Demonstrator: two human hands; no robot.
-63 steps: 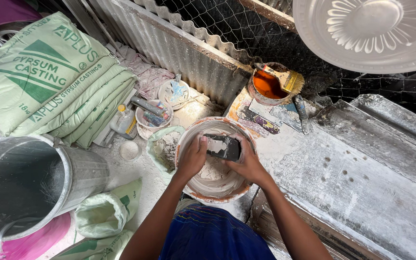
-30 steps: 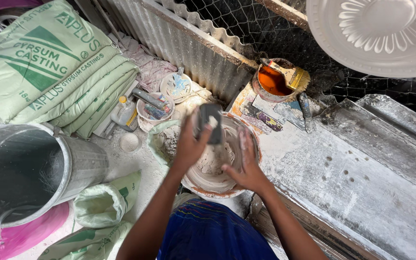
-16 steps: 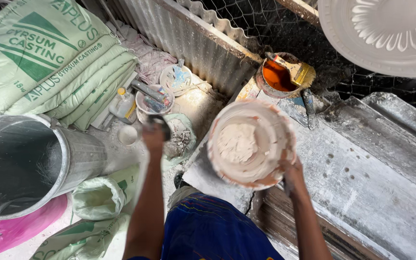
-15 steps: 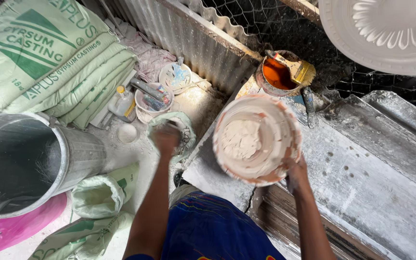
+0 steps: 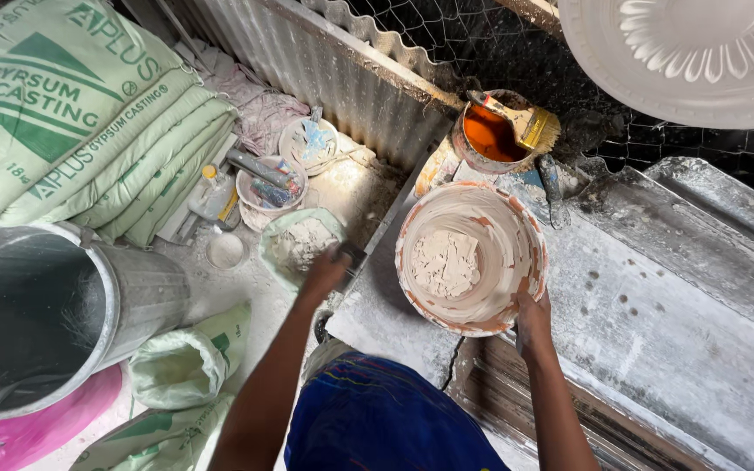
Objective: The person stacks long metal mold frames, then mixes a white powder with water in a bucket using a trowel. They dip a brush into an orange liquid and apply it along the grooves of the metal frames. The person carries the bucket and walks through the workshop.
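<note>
Right hand, fingers clasped on the near rim of the plaster-caked bowl on the worktop; left hand at the bowl's 9 o'clock, fingers closed on a dark scraper, over the powder bag.

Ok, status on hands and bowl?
Right hand grips plaster bowl rim. Left hand at open powder bag, holding dark tool. Nothing blocking.

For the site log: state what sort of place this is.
Probably a small plaster-casting workshop. Stacked green sacks of casting powder lie by a corrugated metal wall, an ornate white cast disc hangs above, and the right hand holds a plaster-crusted bowl.
</note>
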